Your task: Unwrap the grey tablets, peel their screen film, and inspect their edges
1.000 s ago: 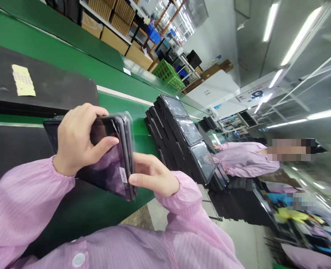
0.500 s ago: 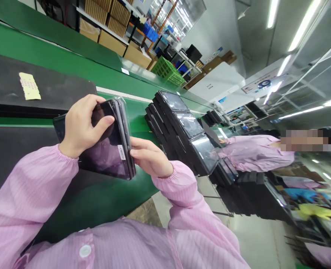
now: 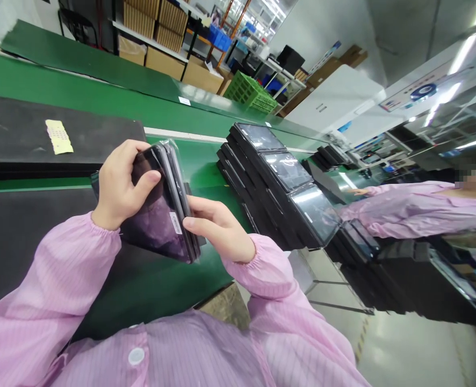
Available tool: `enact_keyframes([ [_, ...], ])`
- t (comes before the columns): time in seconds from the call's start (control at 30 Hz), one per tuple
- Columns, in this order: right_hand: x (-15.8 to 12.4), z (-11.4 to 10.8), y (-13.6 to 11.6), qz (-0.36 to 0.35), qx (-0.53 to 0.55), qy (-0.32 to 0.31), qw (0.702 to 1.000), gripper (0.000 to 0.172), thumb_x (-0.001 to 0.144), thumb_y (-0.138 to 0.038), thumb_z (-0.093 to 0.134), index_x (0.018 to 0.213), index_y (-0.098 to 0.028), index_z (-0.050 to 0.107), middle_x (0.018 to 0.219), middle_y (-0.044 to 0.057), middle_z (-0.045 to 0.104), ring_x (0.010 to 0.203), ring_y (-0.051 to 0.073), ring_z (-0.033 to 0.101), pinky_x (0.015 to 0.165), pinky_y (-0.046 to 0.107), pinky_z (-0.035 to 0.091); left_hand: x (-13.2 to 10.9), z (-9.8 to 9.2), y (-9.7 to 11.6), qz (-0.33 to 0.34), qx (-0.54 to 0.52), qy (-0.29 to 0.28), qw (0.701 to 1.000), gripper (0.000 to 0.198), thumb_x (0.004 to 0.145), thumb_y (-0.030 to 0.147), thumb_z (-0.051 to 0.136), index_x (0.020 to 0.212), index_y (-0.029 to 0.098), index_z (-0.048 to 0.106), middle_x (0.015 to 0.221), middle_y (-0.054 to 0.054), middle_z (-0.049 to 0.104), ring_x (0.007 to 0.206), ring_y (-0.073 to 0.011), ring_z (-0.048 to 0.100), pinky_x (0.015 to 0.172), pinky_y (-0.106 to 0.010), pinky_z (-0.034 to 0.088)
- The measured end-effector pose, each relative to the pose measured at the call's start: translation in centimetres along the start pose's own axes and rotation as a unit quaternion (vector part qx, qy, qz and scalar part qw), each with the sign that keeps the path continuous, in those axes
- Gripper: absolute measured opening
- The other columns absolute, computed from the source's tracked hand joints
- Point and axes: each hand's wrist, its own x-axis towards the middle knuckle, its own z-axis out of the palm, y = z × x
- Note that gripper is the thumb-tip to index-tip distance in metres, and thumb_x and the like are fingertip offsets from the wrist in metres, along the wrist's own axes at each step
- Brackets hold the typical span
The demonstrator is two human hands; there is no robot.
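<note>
Items in my feed, left to right:

1. Black mat (image 3: 16,126), far left, on the green belt (image 3: 101,102). A yellow label sheet (image 3: 59,136) lies flat on it, well apart from the hands.
2. Left hand (image 3: 119,185), pink cuff. It is closed over the top left of the wrapped panel bundle (image 3: 161,220), with the fingers curled over the far edge and the thumb pressed across the glossy front.
3. Wrapped panel bundle: several dark panels in clear film, held tilted above the near edge of the belt between the two hands. A small white sticker shows near its right edge.
4. Right hand (image 3: 217,228), pink cuff. It is clamped on the bundle's right edge with the thumb on the near side. I read the fingers as going behind, though they are hidden.
5. Black tray stacks (image 3: 278,183), three in a row on the belt, just right of the hands, with shiny screens on top.
6. Green crate (image 3: 250,94) and cardboard boxes (image 3: 161,59), far side.
7. A co-worker's sleeve (image 3: 415,207), far right, reaching toward the belt.
</note>
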Motion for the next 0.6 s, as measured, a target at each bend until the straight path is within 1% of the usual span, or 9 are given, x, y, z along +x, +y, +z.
enact_keyframes([
  [0.13,0.0,0.5,1.2,-0.027,0.061,0.005,0.998,0.040,0.086,-0.034,0.068,0.123,-0.019,0.067,0.117,0.003,0.071,0.105,0.020,0.066,0.101,0.035,0.050,-0.2,-0.1,0.3,0.001,0.000,-0.010,1.000,0.048,0.092,0.070,0.046,0.098,0.024,0.062,0.080,-0.003,0.058,0.070,-0.0209,0.053,0.063,-0.037,0.036],
  [0.27,-0.3,1.3,2.0,-0.052,0.067,0.008,0.996,0.042,0.090,-0.036,0.066,0.128,-0.020,0.065,0.126,0.004,0.068,0.118,0.022,0.062,0.106,0.037,0.047,-0.4,-0.3,0.5,0.013,-0.002,-0.005,1.000,0.049,0.092,0.069,0.045,0.097,0.023,0.062,0.077,-0.004,0.056,0.068,-0.0216,0.052,0.061,-0.040,0.035],
  [0.37,-0.5,1.8,2.3,-0.054,0.060,0.044,0.996,0.046,0.088,-0.038,0.067,0.129,-0.018,0.064,0.123,0.005,0.070,0.116,0.023,0.063,0.104,0.037,0.049,-0.4,-0.3,0.6,0.015,-0.005,-0.010,1.000,0.050,0.092,0.070,0.045,0.096,0.022,0.062,0.077,-0.004,0.056,0.068,-0.0215,0.052,0.061,-0.040,0.036],
  [0.47,-0.6,1.9,2.5,-0.053,0.028,0.086,0.994,0.047,0.088,-0.042,0.065,0.128,-0.018,0.065,0.114,0.005,0.073,0.108,0.024,0.066,0.096,0.038,0.053,-0.3,0.0,0.6,-0.010,-0.010,-0.027,1.000,0.049,0.092,0.069,0.045,0.095,0.023,0.061,0.079,-0.003,0.058,0.070,-0.0208,0.053,0.064,-0.038,0.038],
  [0.53,-0.6,1.8,2.7,-0.060,0.024,0.094,0.993,0.044,0.090,-0.041,0.061,0.127,-0.019,0.066,0.115,0.004,0.073,0.110,0.025,0.065,0.100,0.040,0.052,-0.1,0.3,0.4,-0.027,-0.009,-0.031,0.999,0.050,0.092,0.070,0.045,0.094,0.023,0.061,0.079,-0.003,0.057,0.070,-0.0205,0.054,0.065,-0.037,0.038],
  [0.6,-0.5,1.6,2.8,-0.069,0.057,0.083,0.992,0.041,0.090,-0.037,0.058,0.127,-0.020,0.067,0.121,0.003,0.071,0.116,0.025,0.064,0.110,0.041,0.045,0.1,0.5,0.2,-0.034,-0.010,-0.034,0.999,0.050,0.091,0.071,0.046,0.094,0.023,0.061,0.079,-0.003,0.057,0.070,-0.0206,0.054,0.066,-0.036,0.038],
])
